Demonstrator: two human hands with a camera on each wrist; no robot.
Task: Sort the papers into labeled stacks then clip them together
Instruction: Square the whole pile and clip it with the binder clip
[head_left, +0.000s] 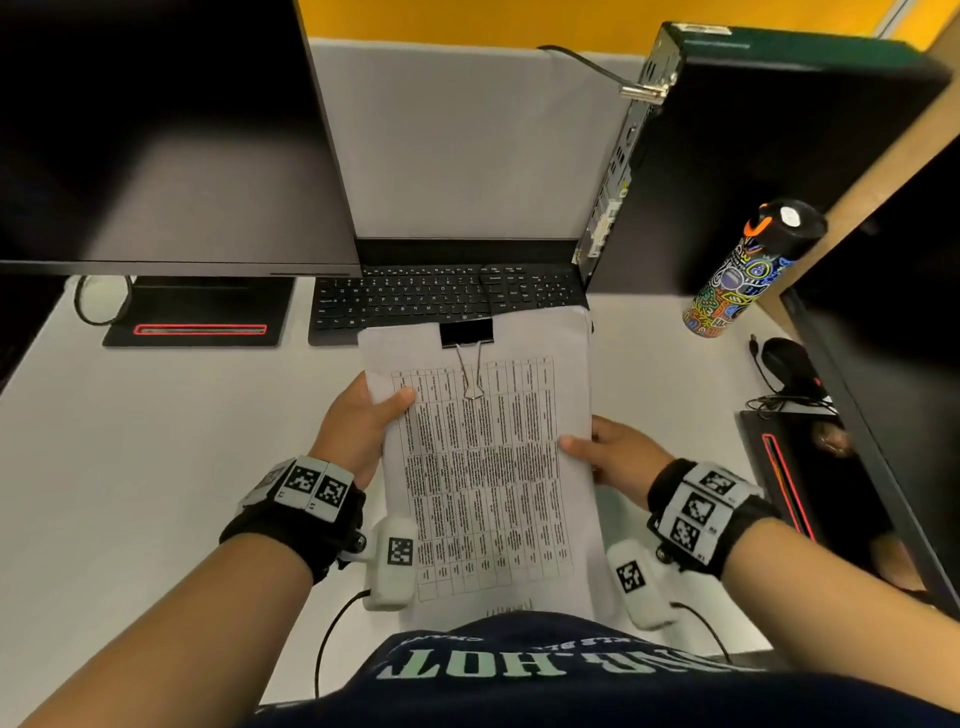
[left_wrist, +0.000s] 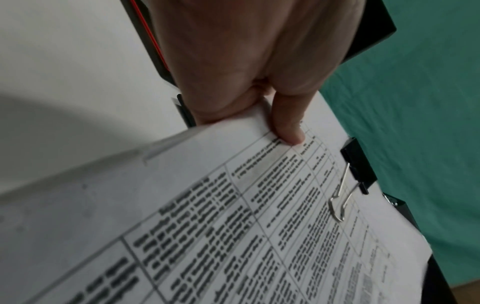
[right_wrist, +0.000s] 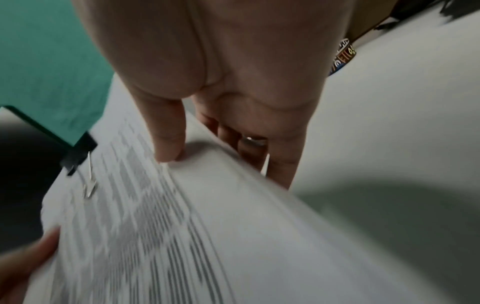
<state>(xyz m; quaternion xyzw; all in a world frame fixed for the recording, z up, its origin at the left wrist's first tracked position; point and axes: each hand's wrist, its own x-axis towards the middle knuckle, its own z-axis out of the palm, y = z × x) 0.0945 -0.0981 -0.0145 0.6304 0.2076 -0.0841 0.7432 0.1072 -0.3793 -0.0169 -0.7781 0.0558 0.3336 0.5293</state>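
A stack of printed papers (head_left: 483, 467) with a table of text is held above the desk in front of me. A black binder clip (head_left: 466, 335) grips its top edge, wire handle folded down onto the page. My left hand (head_left: 363, 421) holds the stack's left edge, thumb on top and fingers underneath. My right hand (head_left: 608, 452) holds the right edge the same way. The left wrist view shows the thumb (left_wrist: 288, 131) pressing the papers (left_wrist: 233, 236) near the clip (left_wrist: 359, 166). The right wrist view shows the thumb (right_wrist: 168, 144) on the papers (right_wrist: 207, 226), fingers below, clip (right_wrist: 78, 153) at the far end.
A black keyboard (head_left: 447, 299) lies just beyond the papers. A monitor (head_left: 156, 130) stands at left on its base (head_left: 200, 312). A computer tower (head_left: 727, 156) and a patterned bottle (head_left: 748, 270) stand at right, with a black mouse (head_left: 789, 364) near another monitor base (head_left: 800, 467).
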